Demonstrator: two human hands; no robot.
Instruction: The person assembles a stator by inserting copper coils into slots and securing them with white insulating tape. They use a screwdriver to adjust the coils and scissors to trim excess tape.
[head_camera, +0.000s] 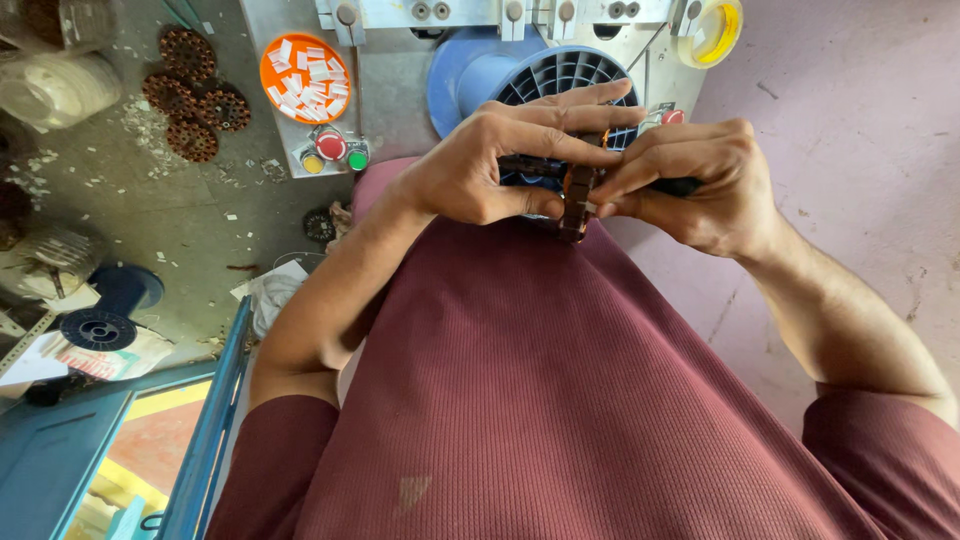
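My left hand (490, 165) and my right hand (700, 180) meet in front of my maroon shirt and together grip a small brown slotted motor core on a dark shaft (577, 195). Left fingers pinch the shaft and the core's top. The right hand closes around the shaft's other end and touches the core's side. The core stands on edge between my fingertips, partly hidden by them.
A blue plastic spool (480, 70) sits in a grey machine (390, 80) behind my hands, with red, green and yellow buttons (332, 148). An orange dish of white paper slips (305, 75) rests on it. Several brown cores (190, 95) lie on the floor at left. A tape roll (712, 30) is at top right.
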